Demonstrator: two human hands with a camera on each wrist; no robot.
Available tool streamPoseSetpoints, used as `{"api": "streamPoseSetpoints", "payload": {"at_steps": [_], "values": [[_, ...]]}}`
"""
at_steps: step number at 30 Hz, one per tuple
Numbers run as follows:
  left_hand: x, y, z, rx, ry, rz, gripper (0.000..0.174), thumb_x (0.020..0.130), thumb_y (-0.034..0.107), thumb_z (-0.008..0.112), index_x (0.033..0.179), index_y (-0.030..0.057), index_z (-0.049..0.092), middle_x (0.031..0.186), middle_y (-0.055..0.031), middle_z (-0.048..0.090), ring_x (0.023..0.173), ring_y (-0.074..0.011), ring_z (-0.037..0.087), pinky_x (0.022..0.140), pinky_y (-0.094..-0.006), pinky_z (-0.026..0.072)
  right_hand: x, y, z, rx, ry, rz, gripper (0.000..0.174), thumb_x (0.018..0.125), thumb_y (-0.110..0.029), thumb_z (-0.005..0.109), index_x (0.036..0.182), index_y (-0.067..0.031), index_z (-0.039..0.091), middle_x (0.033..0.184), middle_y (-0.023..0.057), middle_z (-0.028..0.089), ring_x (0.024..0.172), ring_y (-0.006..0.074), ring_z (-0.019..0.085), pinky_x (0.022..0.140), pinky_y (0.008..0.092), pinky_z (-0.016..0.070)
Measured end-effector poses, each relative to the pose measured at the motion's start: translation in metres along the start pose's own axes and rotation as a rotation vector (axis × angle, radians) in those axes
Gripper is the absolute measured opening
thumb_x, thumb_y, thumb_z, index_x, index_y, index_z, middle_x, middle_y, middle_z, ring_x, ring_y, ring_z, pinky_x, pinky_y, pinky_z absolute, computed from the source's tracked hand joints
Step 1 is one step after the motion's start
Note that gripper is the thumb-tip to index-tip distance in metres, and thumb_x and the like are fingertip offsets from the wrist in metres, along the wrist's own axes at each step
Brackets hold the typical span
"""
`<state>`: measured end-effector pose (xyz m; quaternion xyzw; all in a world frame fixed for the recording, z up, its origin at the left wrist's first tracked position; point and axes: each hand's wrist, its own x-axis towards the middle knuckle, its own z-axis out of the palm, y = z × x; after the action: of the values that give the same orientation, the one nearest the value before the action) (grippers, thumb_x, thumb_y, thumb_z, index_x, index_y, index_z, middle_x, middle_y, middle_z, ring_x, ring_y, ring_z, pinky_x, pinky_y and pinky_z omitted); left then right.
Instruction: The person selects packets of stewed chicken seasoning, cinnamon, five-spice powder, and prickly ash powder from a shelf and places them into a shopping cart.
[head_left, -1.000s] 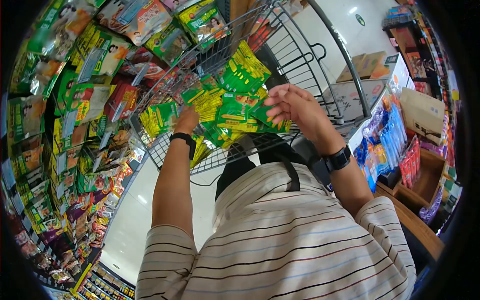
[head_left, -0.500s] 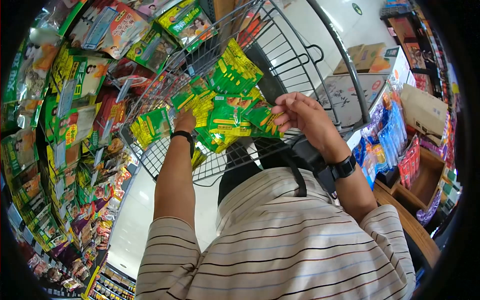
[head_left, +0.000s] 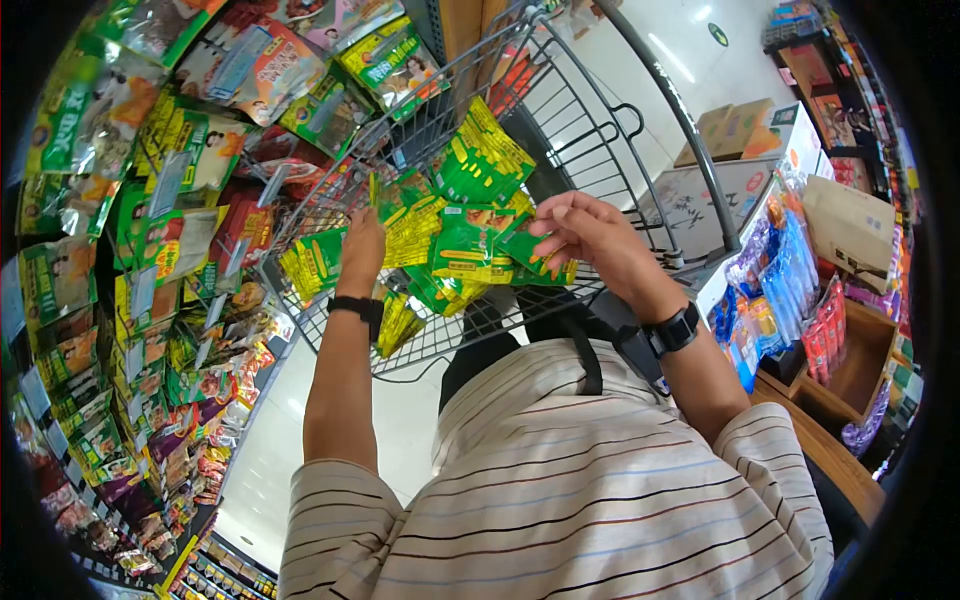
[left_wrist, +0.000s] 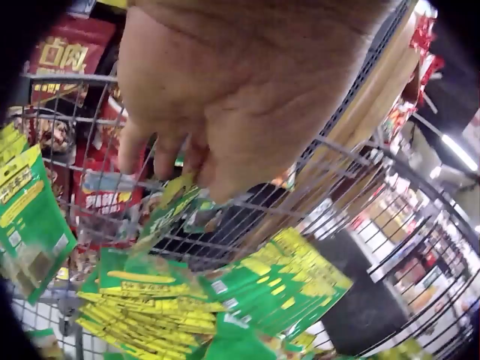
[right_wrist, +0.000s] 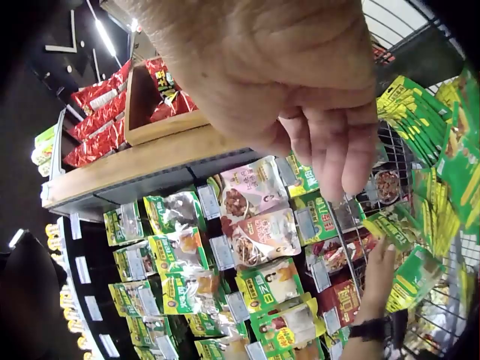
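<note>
My left hand [head_left: 362, 245] is over the wire shopping cart [head_left: 420, 355], pinching a green and yellow snack packet [left_wrist: 169, 208] between thumb and fingers. In the left wrist view this packet hangs above a fanned stack of matching packets [left_wrist: 146, 322]. More green and yellow packets [head_left: 475, 240] lie overlapping in the cart to the right of that hand, and another bunch [head_left: 313, 262] leans to its left. My right hand [head_left: 600, 235] hovers at the cart's near right side, fingers loosely curled and holding nothing, overlapping the edge of a green packet in the head view.
Hanging snack bags [head_left: 165, 240] fill the display rack on the left, close against the cart. The cart handle [head_left: 690, 130] arches at the upper right. Cartons [head_left: 710, 190], a wooden bin [head_left: 850, 360] and blue packets [head_left: 768, 265] stand on the right.
My left hand has come up slightly from among the packets, with one packet now showing in its grasp. The right hand stays nearly in place. The head view has shifted a little.
</note>
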<state>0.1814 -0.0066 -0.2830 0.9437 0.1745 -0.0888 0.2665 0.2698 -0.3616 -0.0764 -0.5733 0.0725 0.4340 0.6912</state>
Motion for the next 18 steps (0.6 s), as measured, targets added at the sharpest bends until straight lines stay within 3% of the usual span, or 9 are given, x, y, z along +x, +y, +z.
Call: {"api": "streamPoseSetpoints", "payload": {"at_steps": [3,4,7,8,9,14,17,18], "values": [[-0.032,0.027,-0.060,-0.148,0.189,0.254,0.031,0.089,0.007,0.057,0.119,0.0021,0.059,0.125,-0.0198,0.056,0.117,-0.0378,0.054,0.099,-0.0423,0.0434,0.004,0.002,0.019,-0.072,-0.056,-0.038,0.025,0.100,-0.025,0.054,0.113,-0.0042,0.060,0.103,0.0089,0.067,0.086,0.0171,0.067,0.075,0.0309,0.0551],[-0.043,0.039,-0.079,-0.215,0.279,0.282,0.028,0.087,0.004,0.059,0.115,0.0014,0.060,0.118,-0.0180,0.060,0.112,-0.0342,0.057,0.097,-0.0401,0.0438,0.008,0.005,0.025,-0.086,-0.077,-0.061,0.026,0.099,-0.026,0.055,0.112,-0.0040,0.060,0.103,0.0085,0.067,0.087,0.0175,0.067,0.075,0.0317,0.0552],[-0.078,0.053,-0.128,-0.535,0.269,0.122,0.025,0.088,0.004,0.057,0.113,0.0005,0.060,0.111,-0.0140,0.064,0.105,-0.0258,0.060,0.094,-0.0351,0.0451,0.008,-0.002,0.052,-0.180,-0.123,-0.167,0.031,0.096,-0.029,0.059,0.114,-0.0044,0.060,0.103,0.0062,0.065,0.089,0.0162,0.066,0.076,0.0301,0.0536],[-0.093,0.073,-0.153,-0.691,0.244,0.066,0.021,0.092,0.005,0.056,0.112,-0.0002,0.060,0.100,-0.0023,0.062,0.090,-0.0092,0.058,0.083,-0.0232,0.0445,0.008,-0.006,0.064,-0.243,-0.117,-0.218,0.032,0.096,-0.029,0.060,0.115,-0.0043,0.060,0.103,0.0057,0.065,0.090,0.0155,0.066,0.076,0.0294,0.0531],[-0.105,0.079,-0.173,-0.753,0.219,0.058,0.021,0.092,0.005,0.055,0.112,0.0003,0.061,0.099,-0.0021,0.062,0.089,-0.0090,0.058,0.082,-0.0232,0.0445,0.007,-0.008,0.073,-0.306,-0.109,-0.268,0.033,0.095,-0.030,0.062,0.115,-0.0041,0.060,0.102,0.0051,0.065,0.090,0.0147,0.065,0.077,0.0288,0.0525],[-0.156,0.091,-0.236,-1.067,0.084,0.075,0.018,0.089,0.001,0.056,0.106,0.0024,0.062,0.094,-0.0008,0.062,0.082,-0.0074,0.057,0.076,-0.0226,0.0457,-0.003,-0.022,0.122,-0.444,-0.291,-0.459,0.049,0.097,-0.026,0.060,0.137,-0.0005,0.048,0.130,0.0090,0.057,0.121,0.0174,0.054,0.103,0.0321,0.0417],[-0.177,0.083,-0.256,-1.157,0.018,0.094,0.017,0.089,0.002,0.056,0.106,0.0024,0.062,0.093,-0.0007,0.063,0.083,-0.0068,0.059,0.074,-0.0216,0.0462,0.003,-0.015,0.143,-0.437,-0.399,-0.412,0.050,0.096,-0.025,0.062,0.137,0.0000,0.048,0.131,0.0092,0.056,0.122,0.0174,0.054,0.103,0.0320,0.0417],[-0.183,0.080,-0.261,-1.188,-0.006,0.096,0.017,0.090,0.002,0.056,0.106,0.0025,0.062,0.093,-0.0006,0.063,0.084,-0.0063,0.059,0.073,-0.0211,0.0463,0.001,-0.014,0.151,-0.406,-0.448,-0.451,0.044,0.095,-0.023,0.063,0.132,0.0002,0.052,0.122,0.0061,0.061,0.111,0.0139,0.058,0.097,0.0289,0.0449]]}}
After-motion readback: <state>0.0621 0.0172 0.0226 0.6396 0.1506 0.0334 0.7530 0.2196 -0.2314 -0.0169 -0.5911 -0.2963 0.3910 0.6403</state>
